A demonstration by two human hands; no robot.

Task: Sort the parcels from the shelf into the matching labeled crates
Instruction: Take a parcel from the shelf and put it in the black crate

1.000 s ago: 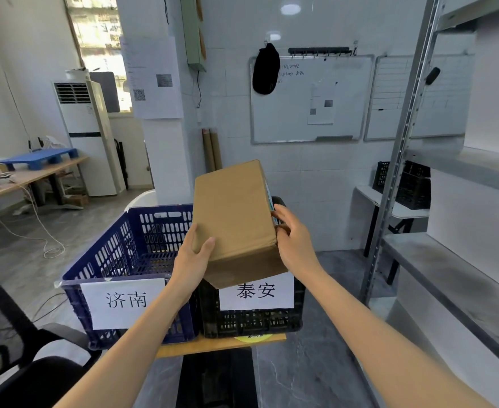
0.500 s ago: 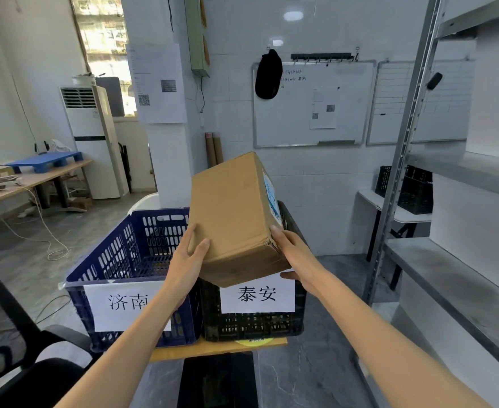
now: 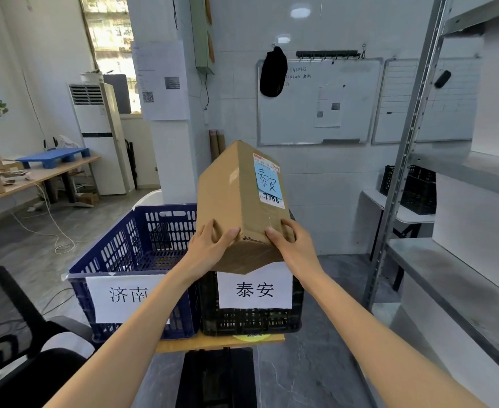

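The person is holding the parcel [image 3: 236, 201] in the centre of the frame, over the near rim of the black crate [image 3: 251, 319]. Both hands are gripping its lower end. The left hand [image 3: 210, 248] is curling its fingers [image 3: 227, 235] onto the left face, and the right hand [image 3: 289, 245] is clamping its fingers [image 3: 274, 235] on the right lower corner.

The parcel's long axis is running from the hands up and away, toward the top of the frame. Its handwritten sticker [image 3: 267, 181] is facing right and toward the camera. The sticker's characters are matching the sign [image 3: 254, 288] on the black crate, not the one on the blue crate [image 3: 130, 248] at lower left.

Recommended handling: the person is best tipping the far end down so that the long axis lies along the crate's depth, clearing the rim, and letting go only once the base is resting inside.
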